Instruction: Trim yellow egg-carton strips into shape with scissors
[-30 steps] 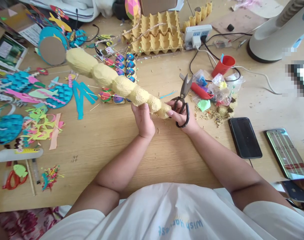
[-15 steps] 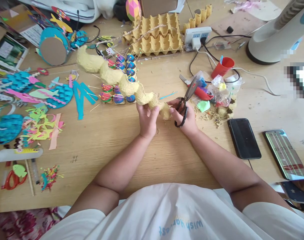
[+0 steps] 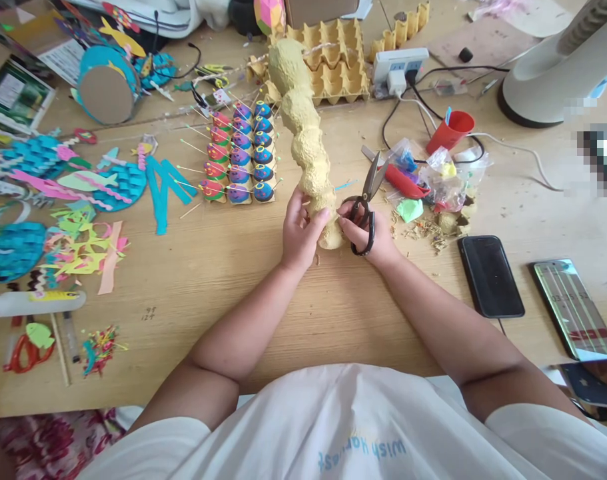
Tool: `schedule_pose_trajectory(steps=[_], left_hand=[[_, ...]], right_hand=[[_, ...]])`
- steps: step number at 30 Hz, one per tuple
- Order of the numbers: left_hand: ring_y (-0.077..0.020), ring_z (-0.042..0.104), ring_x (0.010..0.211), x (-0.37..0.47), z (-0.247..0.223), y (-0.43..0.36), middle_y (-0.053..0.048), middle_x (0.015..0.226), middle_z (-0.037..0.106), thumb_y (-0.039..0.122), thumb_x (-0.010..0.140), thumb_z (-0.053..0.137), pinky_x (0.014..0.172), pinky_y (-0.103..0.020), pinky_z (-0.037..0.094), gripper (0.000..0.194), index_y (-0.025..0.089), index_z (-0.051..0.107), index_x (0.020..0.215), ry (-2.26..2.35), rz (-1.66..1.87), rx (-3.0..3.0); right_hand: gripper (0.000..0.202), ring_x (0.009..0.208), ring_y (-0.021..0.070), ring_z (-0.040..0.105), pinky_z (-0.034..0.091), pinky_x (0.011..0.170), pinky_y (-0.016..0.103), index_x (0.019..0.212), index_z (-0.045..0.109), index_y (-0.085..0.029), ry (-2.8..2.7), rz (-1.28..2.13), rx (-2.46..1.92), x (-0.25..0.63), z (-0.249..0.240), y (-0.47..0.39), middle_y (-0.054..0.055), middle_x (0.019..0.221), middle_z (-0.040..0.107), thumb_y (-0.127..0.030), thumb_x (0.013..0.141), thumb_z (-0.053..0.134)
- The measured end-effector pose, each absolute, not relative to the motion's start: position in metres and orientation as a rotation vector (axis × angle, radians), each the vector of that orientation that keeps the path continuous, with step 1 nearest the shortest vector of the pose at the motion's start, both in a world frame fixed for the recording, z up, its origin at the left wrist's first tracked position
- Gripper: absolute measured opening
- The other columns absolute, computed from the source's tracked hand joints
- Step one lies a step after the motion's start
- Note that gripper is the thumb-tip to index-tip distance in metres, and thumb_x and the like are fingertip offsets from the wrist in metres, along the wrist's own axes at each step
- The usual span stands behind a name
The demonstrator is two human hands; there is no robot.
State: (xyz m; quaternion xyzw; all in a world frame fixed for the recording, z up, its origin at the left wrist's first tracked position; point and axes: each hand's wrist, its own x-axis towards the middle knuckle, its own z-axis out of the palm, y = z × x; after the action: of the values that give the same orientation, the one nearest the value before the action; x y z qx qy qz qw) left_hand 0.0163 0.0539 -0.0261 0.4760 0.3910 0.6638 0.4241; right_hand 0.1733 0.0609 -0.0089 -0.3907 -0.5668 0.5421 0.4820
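Note:
A long yellow egg-carton strip with a row of bumps points away from me, its near end between my hands. My left hand is closed around the left side of that end, thumb on top. My right hand has its fingers through the handles of black-handled scissors, whose blades point up and away, slightly apart. The right fingertips also touch the strip's near end. Left of the strip stand painted egg-carton caterpillars in red, purple and blue, with pins stuck in them.
Yellow egg trays lie at the back beside a power strip. To the right are a red cup, clay bags, carton scraps and two phones. Blue woven paper pieces and paper cuttings cover the left.
The strip has swung from pointing far left to pointing nearly straight away from me, turning its rounded side up. The painted caterpillars behind it are now uncovered. The scissors stay in my right hand.

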Motion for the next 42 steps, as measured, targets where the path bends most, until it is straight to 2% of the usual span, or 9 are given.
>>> schedule_pose_trajectory(steps=[7, 11, 16, 20, 25, 28, 32, 36, 42], left_hand=[[-0.0234, 0.068, 0.132, 0.0175, -0.0235, 0.0533, -0.002, 0.132, 0.074, 0.057, 0.085, 0.087, 0.113, -0.035, 0.052, 0.055, 0.041, 0.072, 0.135, 0.972, 1.71, 1.179], [-0.0252, 0.068, 0.133, 0.018, -0.0241, 0.053, -0.003, 0.131, 0.074, 0.059, 0.083, 0.089, 0.113, -0.036, 0.053, 0.059, 0.04, 0.071, 0.135, 0.992, 1.699, 1.165], [-0.0252, 0.066, 0.137, 0.0175, -0.0238, 0.0527, -0.002, 0.132, 0.074, 0.057, 0.085, 0.088, 0.113, -0.034, 0.053, 0.055, 0.041, 0.073, 0.135, 0.985, 1.717, 1.171], [-0.0296, 0.063, 0.143, 0.0159, -0.0239, 0.0551, -0.004, 0.132, 0.074, 0.063, 0.084, 0.087, 0.113, -0.037, 0.055, 0.059, 0.041, 0.073, 0.137, 0.998, 1.711, 1.17], [-0.0303, 0.065, 0.141, 0.0146, -0.0238, 0.0576, -0.003, 0.13, 0.076, 0.067, 0.082, 0.086, 0.112, -0.038, 0.056, 0.062, 0.044, 0.073, 0.138, 0.995, 1.705, 1.163], [-0.0292, 0.064, 0.142, 0.0147, -0.0246, 0.0568, -0.003, 0.133, 0.075, 0.063, 0.085, 0.086, 0.115, -0.038, 0.055, 0.06, 0.043, 0.072, 0.14, 0.964, 1.691, 1.179], [-0.0281, 0.063, 0.144, 0.0151, -0.0292, 0.0565, -0.006, 0.141, 0.073, 0.059, 0.088, 0.084, 0.119, -0.04, 0.052, 0.062, 0.037, 0.068, 0.144, 0.924, 1.671, 1.222], [-0.0286, 0.066, 0.14, 0.0156, -0.0319, 0.0557, -0.007, 0.142, 0.074, 0.057, 0.086, 0.086, 0.116, -0.038, 0.053, 0.07, 0.032, 0.065, 0.147, 0.944, 1.62, 1.233], [-0.0241, 0.071, 0.128, 0.0184, -0.031, 0.048, -0.009, 0.146, 0.072, 0.049, 0.087, 0.087, 0.104, -0.034, 0.057, 0.07, 0.032, 0.061, 0.15, 0.953, 1.52, 1.273]], right_hand=[[0.038, 0.071, 0.0141, 0.056, 0.049, 0.065, 0.032, 0.095, 0.063, -0.024, -1.378, 1.306, -0.96, 0.1751, -0.01, 0.0654, -0.002, 0.078, 0.061, -0.054, 0.081, 0.082], [0.041, 0.07, 0.0135, 0.054, 0.046, 0.062, 0.031, 0.095, 0.063, -0.024, -1.385, 1.287, -0.977, 0.1747, -0.0102, 0.0648, -0.001, 0.08, 0.061, -0.057, 0.08, 0.083], [0.037, 0.069, 0.0143, 0.057, 0.052, 0.067, 0.033, 0.094, 0.064, -0.024, -1.38, 1.266, -0.956, 0.174, -0.0087, 0.0641, -0.002, 0.077, 0.061, -0.054, 0.082, 0.082], [0.038, 0.068, 0.0141, 0.054, 0.049, 0.066, 0.033, 0.094, 0.065, -0.025, -1.398, 1.13, -1.046, 0.1733, -0.009, 0.0614, -0.002, 0.077, 0.062, -0.06, 0.087, 0.079], [0.043, 0.071, 0.0152, 0.054, 0.049, 0.069, 0.034, 0.096, 0.065, -0.027, -1.419, 0.997, -1.089, 0.1727, -0.0097, 0.0598, -0.001, 0.081, 0.063, -0.067, 0.088, 0.077], [0.042, 0.072, 0.0156, 0.055, 0.048, 0.069, 0.034, 0.094, 0.065, -0.026, -1.42, 1.014, -1.094, 0.1728, -0.0074, 0.0605, -0.001, 0.081, 0.062, -0.067, 0.09, 0.073], [0.04, 0.075, 0.0151, 0.06, 0.051, 0.073, 0.033, 0.091, 0.067, -0.024, -1.368, 1.088, -1.071, 0.1738, -0.0055, 0.0627, 0.0, 0.082, 0.065, -0.064, 0.092, 0.073], [0.038, 0.076, 0.0138, 0.062, 0.052, 0.074, 0.032, 0.093, 0.068, -0.023, -1.28, 1.157, -1.016, 0.1747, -0.0068, 0.0647, 0.001, 0.088, 0.069, -0.061, 0.091, 0.075], [0.041, 0.068, 0.0135, 0.055, 0.046, 0.066, 0.031, 0.083, 0.061, -0.024, -1.327, 1.139, -1.05, 0.1759, -0.0043, 0.0644, -0.002, 0.072, 0.06, -0.061, 0.09, 0.074]])
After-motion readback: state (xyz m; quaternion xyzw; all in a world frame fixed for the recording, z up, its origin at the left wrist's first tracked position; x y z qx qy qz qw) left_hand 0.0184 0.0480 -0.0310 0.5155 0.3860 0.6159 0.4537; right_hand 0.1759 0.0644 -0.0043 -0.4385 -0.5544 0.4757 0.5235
